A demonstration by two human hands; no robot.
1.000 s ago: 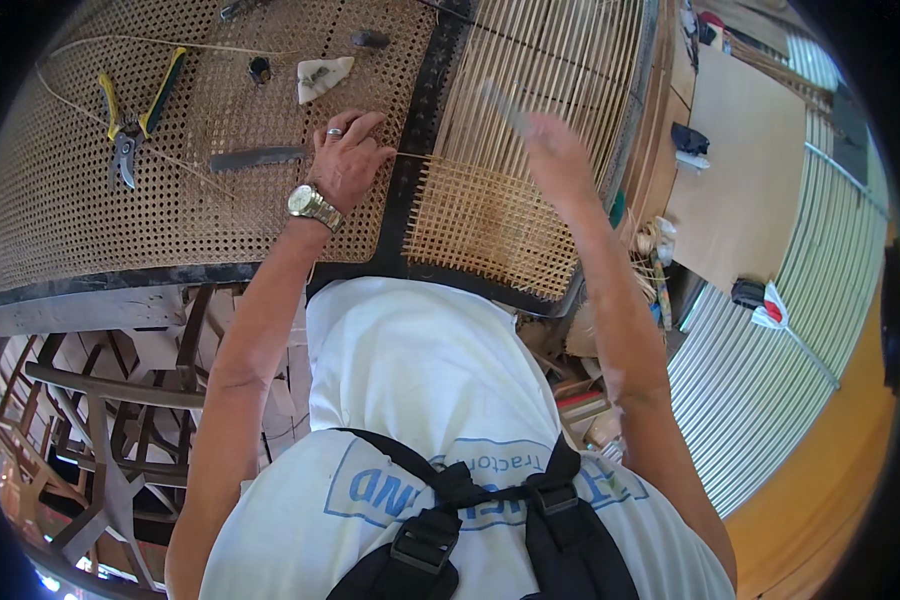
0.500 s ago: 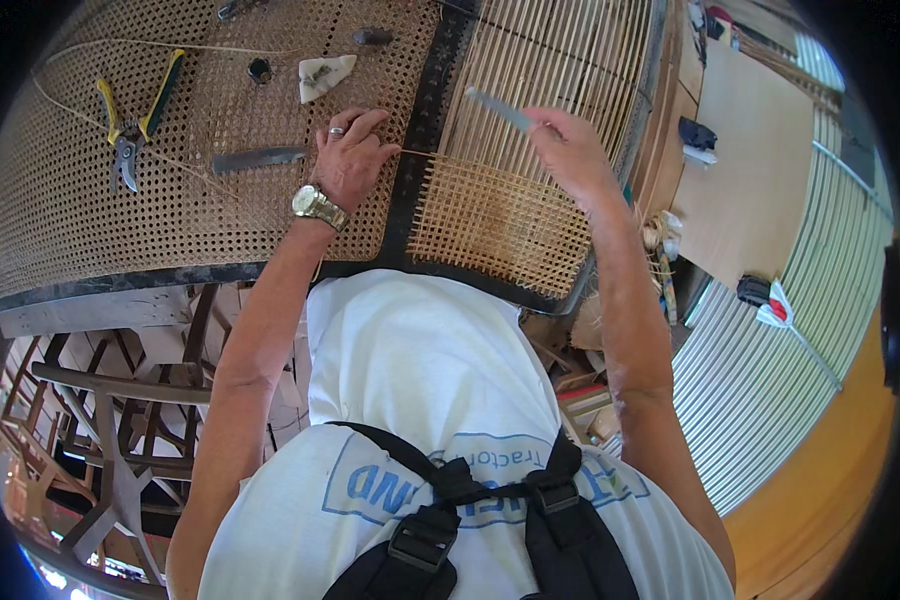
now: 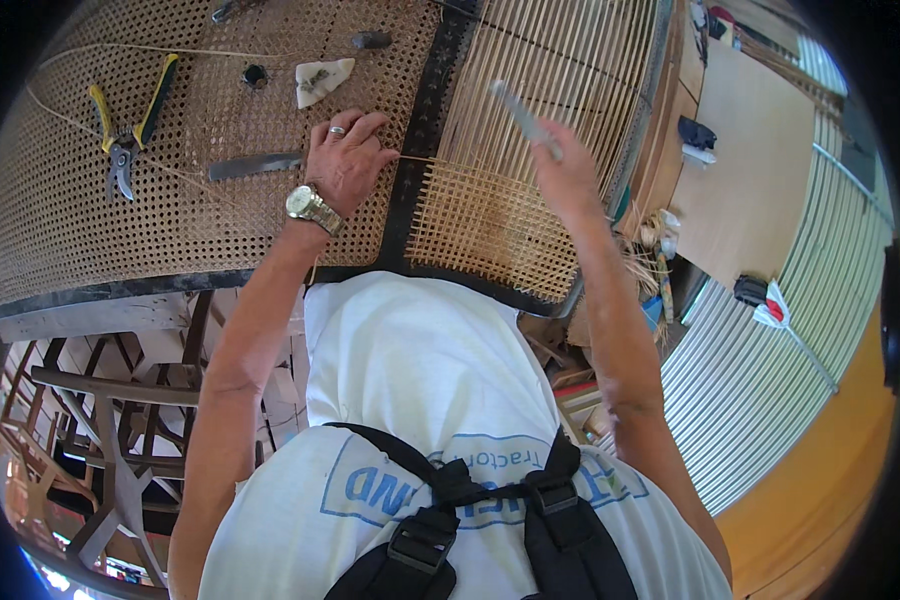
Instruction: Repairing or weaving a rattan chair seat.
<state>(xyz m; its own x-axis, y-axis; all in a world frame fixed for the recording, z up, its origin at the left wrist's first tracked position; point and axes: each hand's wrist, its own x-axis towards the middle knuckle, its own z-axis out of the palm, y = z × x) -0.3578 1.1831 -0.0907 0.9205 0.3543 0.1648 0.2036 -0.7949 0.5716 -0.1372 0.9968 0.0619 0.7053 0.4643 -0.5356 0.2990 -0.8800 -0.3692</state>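
Observation:
My left hand [image 3: 350, 160], with a ring and a wristwatch [image 3: 313, 208], lies on the finished cane webbing [image 3: 270, 220], fingers spread. At its thumb a thin cane strand [image 3: 415, 158] begins and runs right over the dark frame bar [image 3: 407, 190]. In my right hand [image 3: 567, 175] is a flat, light-grey strip-shaped tool [image 3: 523, 115] with a rounded end, raised above the panel of parallel cane strands [image 3: 540, 60]. Below that hand the strands are cross-woven into an open grid [image 3: 490, 220]. Left of my left hand lies a flat grey blade [image 3: 255, 165].
Yellow-handled pruning shears [image 3: 122, 150], a whitish wedge-shaped lump [image 3: 323, 80], a small dark cup-like piece [image 3: 255, 76] and a dark stub [image 3: 372, 40] lie on the webbing. Wooden chair frames [image 3: 115, 400] stand at lower left. A pale board [image 3: 750, 160] is to the right.
My right hand has drawn slightly toward me, and the strip-shaped tool in it has turned steeper, its far end shifting right. My left hand stays almost in place.

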